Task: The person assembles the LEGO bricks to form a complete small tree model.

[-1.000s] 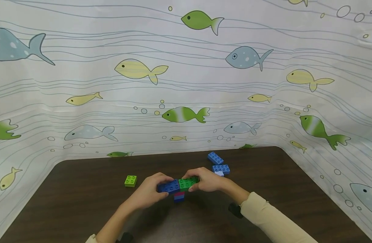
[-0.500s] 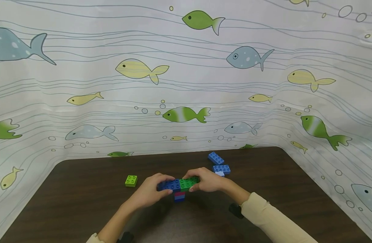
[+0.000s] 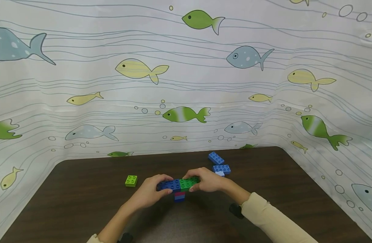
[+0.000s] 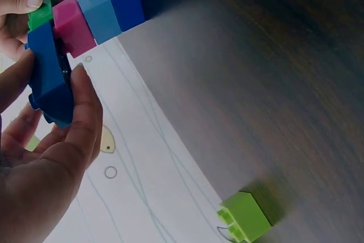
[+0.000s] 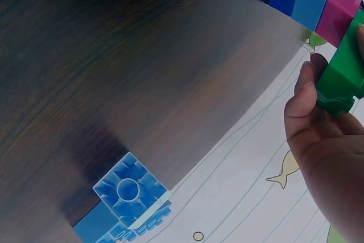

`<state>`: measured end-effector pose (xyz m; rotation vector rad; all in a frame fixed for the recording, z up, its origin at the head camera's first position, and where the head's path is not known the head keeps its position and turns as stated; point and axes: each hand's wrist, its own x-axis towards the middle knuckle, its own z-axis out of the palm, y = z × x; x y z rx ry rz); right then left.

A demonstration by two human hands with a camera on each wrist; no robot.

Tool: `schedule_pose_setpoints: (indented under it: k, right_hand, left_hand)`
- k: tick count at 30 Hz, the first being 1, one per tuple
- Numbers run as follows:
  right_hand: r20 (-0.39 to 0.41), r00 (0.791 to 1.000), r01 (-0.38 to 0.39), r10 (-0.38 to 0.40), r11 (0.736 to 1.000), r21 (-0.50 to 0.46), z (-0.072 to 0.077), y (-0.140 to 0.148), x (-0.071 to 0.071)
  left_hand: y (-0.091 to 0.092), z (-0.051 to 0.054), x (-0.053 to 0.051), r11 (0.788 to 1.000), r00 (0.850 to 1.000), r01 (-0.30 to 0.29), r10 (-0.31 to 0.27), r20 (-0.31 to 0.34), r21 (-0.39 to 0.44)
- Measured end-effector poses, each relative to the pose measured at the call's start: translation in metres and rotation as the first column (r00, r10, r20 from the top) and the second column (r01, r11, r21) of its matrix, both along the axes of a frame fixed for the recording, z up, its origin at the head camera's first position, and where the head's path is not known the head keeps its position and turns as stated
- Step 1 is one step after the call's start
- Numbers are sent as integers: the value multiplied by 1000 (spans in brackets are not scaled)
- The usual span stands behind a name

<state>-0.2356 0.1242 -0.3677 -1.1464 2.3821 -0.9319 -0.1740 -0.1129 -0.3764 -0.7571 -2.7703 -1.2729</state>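
Observation:
In the head view my left hand [image 3: 148, 191] pinches a dark blue toy building brick [image 3: 170, 185] between thumb and fingers. Its end meets a green brick [image 3: 187, 183], gripped at the far end by my right hand [image 3: 207, 180]. Beneath the pair stands a narrow upright stack, with a pink brick [image 4: 74, 25] on top, a lighter blue brick [image 4: 99, 12] in the middle and a dark blue brick [image 4: 125, 1] at the bottom. Both held bricks lie over the pink one; whether they are fully pressed down I cannot tell.
A lime green brick [image 3: 131, 181] lies on the dark wooden table [image 3: 82, 202] left of the hands. Behind the right hand are two blue bricks [image 3: 216, 158] and a small light blue brick [image 3: 220, 173] on its side. A fish-patterned sheet [image 3: 186, 84] rises behind the table.
The dark blue brick has turned slightly and now lines up with the green one. My left thumb has shifted up a little along its front. The right hand stays put.

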Motion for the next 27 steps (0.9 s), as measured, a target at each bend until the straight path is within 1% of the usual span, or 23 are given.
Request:
schedule_pose_setpoints:
  k: [4,9,19,27]
  right_hand:
    - [0,1000,1,-1,1000,3,0,0,1]
    - [-6,1000,6,-6,1000,8,1,0,1]
    - [-7,1000,12,-11,1000,17,3,-1,1]
    - [-2,1000,12,-12,1000,14,2,-1,1]
  left_hand:
    - [1,-1,-1,1000,1000,0,0,1,-6]
    - [1,-2,-2,1000,1000,-15,15,11,-10]
    - [1,-1,-2,999,999,-33,34,37,-24]
    - [2,-3,-2,999,999,-38,38,34,-26]
